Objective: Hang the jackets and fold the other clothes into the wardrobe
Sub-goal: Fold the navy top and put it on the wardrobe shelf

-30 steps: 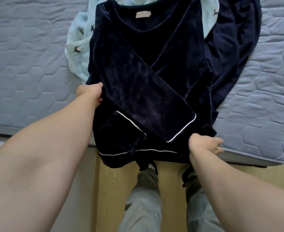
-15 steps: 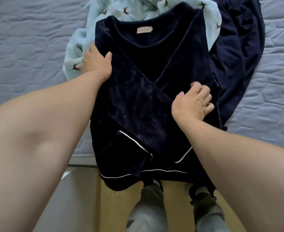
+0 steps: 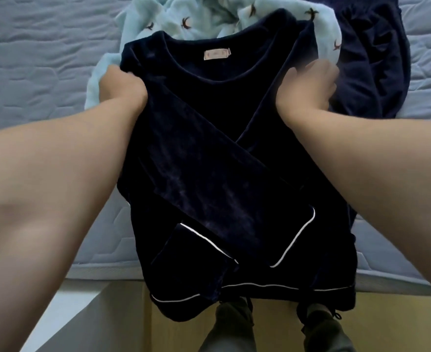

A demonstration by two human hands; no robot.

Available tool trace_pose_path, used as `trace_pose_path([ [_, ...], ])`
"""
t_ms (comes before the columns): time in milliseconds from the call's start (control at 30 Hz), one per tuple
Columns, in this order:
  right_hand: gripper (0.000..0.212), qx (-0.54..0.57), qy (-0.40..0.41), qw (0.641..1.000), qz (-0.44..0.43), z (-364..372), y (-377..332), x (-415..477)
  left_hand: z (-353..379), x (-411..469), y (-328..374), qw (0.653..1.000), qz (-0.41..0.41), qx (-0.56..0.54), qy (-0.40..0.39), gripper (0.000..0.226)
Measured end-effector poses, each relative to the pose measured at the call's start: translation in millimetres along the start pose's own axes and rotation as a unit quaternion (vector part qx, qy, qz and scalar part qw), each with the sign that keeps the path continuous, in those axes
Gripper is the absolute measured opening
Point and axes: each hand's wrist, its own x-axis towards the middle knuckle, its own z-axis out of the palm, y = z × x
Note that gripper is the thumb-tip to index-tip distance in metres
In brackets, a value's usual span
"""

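A person folds a navy velvet top [image 3: 224,153] on the mattress [image 3: 31,72], sleeves crossed; the left hand [image 3: 121,85] grips one shoulder, the right hand [image 3: 308,85] blurs at the other, hold unclear. Next, likely: shoulders down toward the hem

Navy velvet top [image 3: 209,161] with white piping, flat on the mattress [image 3: 31,59] edge, neck label showing, 2 sleeves crossed over its front, hem overhanging, pale blue printed garment [image 3: 138,29] bunched beneath its collar, dark navy garment [image 3: 376,59], possibly trousers, crumpled just right.
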Motion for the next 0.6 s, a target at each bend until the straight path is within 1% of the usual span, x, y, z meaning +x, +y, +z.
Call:
trace_pose_path([
  [67,0.042,0.012,-0.015,1.0,0.008,-2.3,-7.5,11.3,0.2,2.0,5.8,0.998,-0.059,-0.027,0.003,0.039],
  [133,0.048,0.009,-0.035,0.999,-0.005,-4.4,-11.9,20.2,5.7,3.3,13.3,0.996,-0.084,-0.037,-0.014,0.04],
  [167,0.052,0.004,-0.048,0.999,-0.01,-5.2,-13.3,24.1,7.8,2.6,17.2,0.997,-0.072,-0.02,-0.019,0.046],
  [233,0.058,-0.001,-0.078,0.997,-0.013,-6.5,-14.5,31.9,7.9,0.7,20.7,0.998,-0.033,0.022,-0.045,0.071],
  [267,0.061,0.001,-0.089,0.996,-0.013,-6.9,-14.6,35.7,7.6,1.6,20.3,0.998,-0.015,0.035,-0.059,0.078],
  [300,0.064,0.003,-0.097,0.995,-0.015,-6.5,-15.3,39.9,7.6,5.4,19.2,0.997,-0.001,0.044,-0.066,0.078],
  [400,0.07,0.006,-0.109,0.994,-0.009,-4.8,-18.8,53.8,9.6,21.5,19.7,0.996,-0.002,0.061,-0.064,0.053],
  [467,0.072,0.019,-0.12,0.993,0.006,-3.9,-24.4,60.3,8.8,30.5,19.4,0.997,-0.014,0.059,-0.045,0.04],
  [533,0.072,0.046,-0.129,0.99,0.025,-4.5,-32.5,65.2,8.4,36.7,18.3,0.998,-0.032,0.035,-0.028,0.035],
  [600,0.069,0.087,-0.131,0.986,0.045,-5.9,-39.0,68.7,9.1,37.7,15.3,0.999,-0.029,0.02,-0.035,0.036],
])
